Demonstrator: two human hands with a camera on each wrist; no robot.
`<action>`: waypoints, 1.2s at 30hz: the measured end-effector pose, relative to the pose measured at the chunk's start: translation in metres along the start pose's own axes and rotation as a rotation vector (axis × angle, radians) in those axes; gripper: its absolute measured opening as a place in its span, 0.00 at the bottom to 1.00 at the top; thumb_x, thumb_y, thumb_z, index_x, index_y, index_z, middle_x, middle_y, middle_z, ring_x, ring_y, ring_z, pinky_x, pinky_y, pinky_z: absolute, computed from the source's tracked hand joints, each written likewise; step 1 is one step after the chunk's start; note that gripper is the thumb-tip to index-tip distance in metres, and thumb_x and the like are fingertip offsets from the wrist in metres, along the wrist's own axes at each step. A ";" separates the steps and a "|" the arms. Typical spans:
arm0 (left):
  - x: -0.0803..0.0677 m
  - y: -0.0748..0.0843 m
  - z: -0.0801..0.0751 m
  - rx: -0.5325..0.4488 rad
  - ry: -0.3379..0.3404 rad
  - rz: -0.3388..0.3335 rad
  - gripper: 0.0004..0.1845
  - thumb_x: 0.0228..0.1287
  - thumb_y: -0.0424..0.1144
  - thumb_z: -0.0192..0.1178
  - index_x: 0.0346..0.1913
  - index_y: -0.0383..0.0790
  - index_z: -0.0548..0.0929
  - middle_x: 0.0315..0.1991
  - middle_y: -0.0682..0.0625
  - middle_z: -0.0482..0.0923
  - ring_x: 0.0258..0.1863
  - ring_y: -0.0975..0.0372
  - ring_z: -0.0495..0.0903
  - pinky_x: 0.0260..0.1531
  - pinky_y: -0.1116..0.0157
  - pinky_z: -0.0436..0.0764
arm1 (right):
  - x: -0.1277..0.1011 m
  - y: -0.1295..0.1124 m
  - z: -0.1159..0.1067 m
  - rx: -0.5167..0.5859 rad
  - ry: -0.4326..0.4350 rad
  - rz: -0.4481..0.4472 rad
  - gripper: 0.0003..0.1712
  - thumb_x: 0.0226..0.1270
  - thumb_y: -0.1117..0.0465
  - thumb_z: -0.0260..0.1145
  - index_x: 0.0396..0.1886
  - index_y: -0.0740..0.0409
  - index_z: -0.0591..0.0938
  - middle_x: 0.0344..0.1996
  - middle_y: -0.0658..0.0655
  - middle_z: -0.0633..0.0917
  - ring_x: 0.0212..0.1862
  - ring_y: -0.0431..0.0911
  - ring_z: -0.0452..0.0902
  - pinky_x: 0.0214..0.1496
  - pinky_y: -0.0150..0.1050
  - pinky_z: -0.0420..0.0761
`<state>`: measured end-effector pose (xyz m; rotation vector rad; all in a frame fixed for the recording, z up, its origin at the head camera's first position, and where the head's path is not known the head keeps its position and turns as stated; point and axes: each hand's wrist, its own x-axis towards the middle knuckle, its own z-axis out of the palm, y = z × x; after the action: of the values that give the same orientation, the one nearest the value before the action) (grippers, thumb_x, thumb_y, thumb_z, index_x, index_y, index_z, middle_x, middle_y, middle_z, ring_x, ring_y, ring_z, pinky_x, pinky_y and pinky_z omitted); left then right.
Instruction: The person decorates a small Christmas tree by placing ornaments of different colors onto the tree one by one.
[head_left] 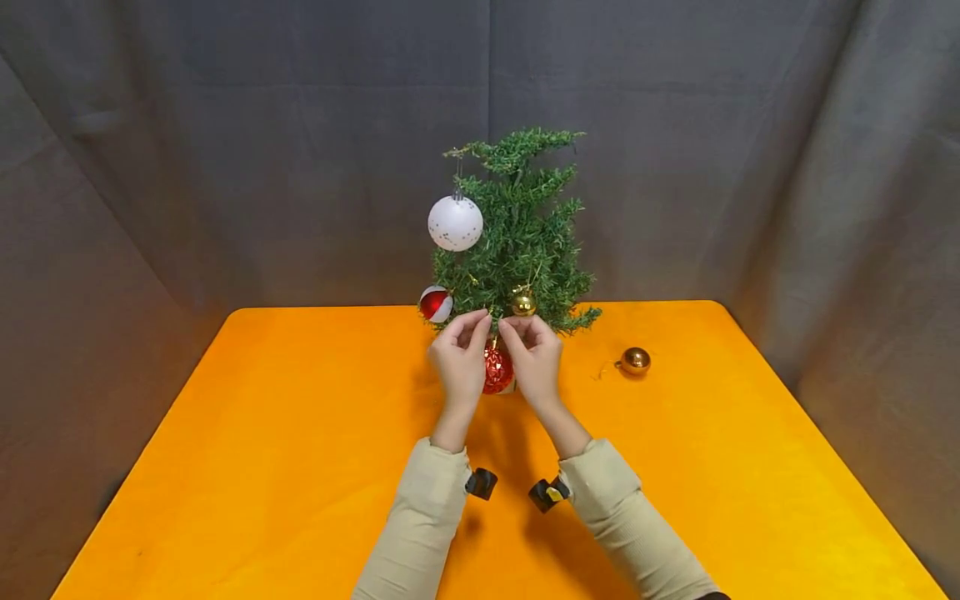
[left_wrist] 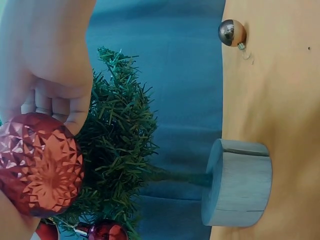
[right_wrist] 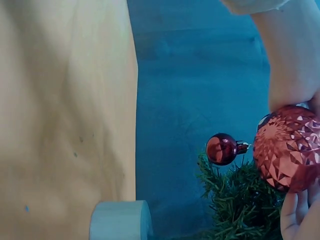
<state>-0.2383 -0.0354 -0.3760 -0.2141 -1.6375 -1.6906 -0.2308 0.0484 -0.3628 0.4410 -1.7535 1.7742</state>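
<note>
Pinching something fine at the lowest front branch of the small green tree point(head_left: 517, 233), the left hand point(head_left: 459, 354) and right hand point(head_left: 534, 357) meet fingertip to fingertip, their fingers curled together; what they pinch is too thin to see, though it is probably the hanging loop of the faceted red bauble point(head_left: 497, 368), which dangles just below them and in front of the trunk, so both hands are needed to work it over the needles; a white bauble point(head_left: 455, 222) hangs high on the tree's left side, a red-and-white bauble point(head_left: 436, 303) low on its left, a small gold bauble point(head_left: 523, 302) just above the right hand; the tree's round wooden base point(left_wrist: 239, 182) stands on the orange table point(head_left: 300, 467); another gold ball point(head_left: 634, 361) lies on the table to the tree's right, apart from it; grey cloth point(head_left: 225, 150) hangs behind the tree.
</note>
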 end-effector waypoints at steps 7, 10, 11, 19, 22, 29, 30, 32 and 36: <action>0.001 -0.001 -0.001 0.080 0.009 -0.002 0.06 0.56 0.30 0.60 0.33 0.28 0.84 0.24 0.42 0.81 0.16 0.58 0.72 0.16 0.74 0.67 | 0.003 0.021 0.002 0.126 0.038 0.237 0.08 0.58 0.72 0.61 0.30 0.78 0.77 0.21 0.53 0.80 0.21 0.36 0.73 0.25 0.28 0.76; 0.001 0.000 -0.001 0.136 0.005 0.008 0.05 0.56 0.29 0.60 0.33 0.29 0.84 0.25 0.43 0.81 0.16 0.59 0.74 0.16 0.73 0.68 | 0.003 0.023 0.002 0.148 0.057 0.286 0.07 0.58 0.72 0.61 0.30 0.76 0.77 0.20 0.49 0.79 0.19 0.37 0.73 0.24 0.28 0.76; 0.001 0.000 -0.001 0.154 0.001 0.014 0.05 0.56 0.29 0.60 0.33 0.29 0.84 0.26 0.43 0.82 0.16 0.59 0.74 0.16 0.73 0.69 | 0.004 0.023 0.003 0.151 0.061 0.294 0.07 0.58 0.71 0.61 0.29 0.76 0.77 0.20 0.49 0.79 0.19 0.37 0.73 0.24 0.28 0.76; 0.001 -0.003 0.000 0.321 -0.014 0.114 0.06 0.57 0.29 0.59 0.34 0.31 0.84 0.30 0.43 0.82 0.20 0.59 0.79 0.21 0.67 0.78 | 0.005 0.024 0.002 0.145 0.046 0.290 0.06 0.58 0.72 0.59 0.31 0.76 0.77 0.20 0.50 0.79 0.17 0.37 0.73 0.21 0.27 0.74; 0.000 -0.005 -0.001 0.346 -0.018 0.131 0.06 0.57 0.29 0.59 0.34 0.31 0.84 0.29 0.43 0.82 0.21 0.59 0.79 0.22 0.67 0.78 | 0.004 0.024 0.000 0.046 0.009 0.203 0.06 0.59 0.72 0.59 0.31 0.77 0.77 0.22 0.56 0.80 0.19 0.36 0.73 0.22 0.27 0.74; -0.006 -0.009 -0.002 0.386 -0.040 0.177 0.05 0.57 0.27 0.58 0.34 0.30 0.84 0.30 0.42 0.82 0.25 0.57 0.80 0.26 0.66 0.79 | -0.001 0.034 -0.005 -0.238 -0.055 -0.034 0.06 0.60 0.69 0.60 0.31 0.70 0.79 0.23 0.61 0.80 0.23 0.47 0.73 0.24 0.30 0.72; -0.007 -0.010 -0.002 0.385 -0.039 0.180 0.05 0.57 0.27 0.58 0.34 0.30 0.83 0.30 0.42 0.81 0.25 0.57 0.80 0.27 0.66 0.79 | -0.002 0.034 -0.006 -0.244 -0.059 -0.047 0.05 0.60 0.69 0.60 0.31 0.70 0.79 0.24 0.61 0.80 0.23 0.48 0.73 0.24 0.30 0.72; -0.009 -0.011 -0.002 0.385 -0.036 0.180 0.05 0.57 0.27 0.58 0.34 0.29 0.83 0.29 0.42 0.81 0.25 0.56 0.79 0.26 0.66 0.79 | -0.003 0.032 -0.006 -0.253 -0.063 -0.076 0.04 0.59 0.71 0.60 0.31 0.70 0.79 0.24 0.61 0.80 0.24 0.50 0.74 0.24 0.31 0.73; -0.012 -0.013 -0.002 0.398 -0.030 0.169 0.05 0.57 0.27 0.58 0.33 0.29 0.83 0.28 0.41 0.80 0.23 0.56 0.78 0.25 0.66 0.78 | -0.006 0.015 -0.006 -0.266 -0.060 -0.134 0.03 0.58 0.75 0.59 0.31 0.73 0.79 0.24 0.64 0.80 0.23 0.53 0.74 0.24 0.34 0.74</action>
<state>-0.2371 -0.0344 -0.3933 -0.1762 -1.8824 -1.2122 -0.2345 0.0538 -0.3786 0.4895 -1.9214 1.4242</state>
